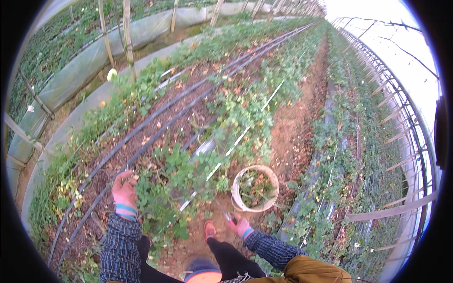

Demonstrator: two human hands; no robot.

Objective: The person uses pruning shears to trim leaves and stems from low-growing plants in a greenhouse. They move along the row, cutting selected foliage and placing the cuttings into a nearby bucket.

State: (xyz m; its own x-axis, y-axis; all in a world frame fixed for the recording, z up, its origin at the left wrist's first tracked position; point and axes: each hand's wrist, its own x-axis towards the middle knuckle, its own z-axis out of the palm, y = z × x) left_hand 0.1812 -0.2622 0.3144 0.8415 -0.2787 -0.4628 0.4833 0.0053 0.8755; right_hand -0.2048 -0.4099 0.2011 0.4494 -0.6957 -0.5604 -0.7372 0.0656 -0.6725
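My left hand [124, 192], in a pink glove with a blue-striped cuff, is raised beside the leafy plants [155, 194] at the left bed's edge. Its fingers are curled, and whether anything small sits between them is too blurred to tell. Low in front of me, my right hand [240, 227], gloved alike, grips a slim metal-bladed cutting tool [224, 210] whose blade points up and away. Just beyond that hand stands a whitish plastic bucket [235, 192] on the soil path. Cut green stems and brownish leaves [257, 189] lie inside it.
Two dark irrigation hoses [155, 116] run along the left bed. A pale line [237, 141] stretches over the plants. Wooden posts [128, 35] and plastic sheeting [148, 33] border the left. My shoe [209, 230] is on the path. Another planted bed [329, 169] lies right.
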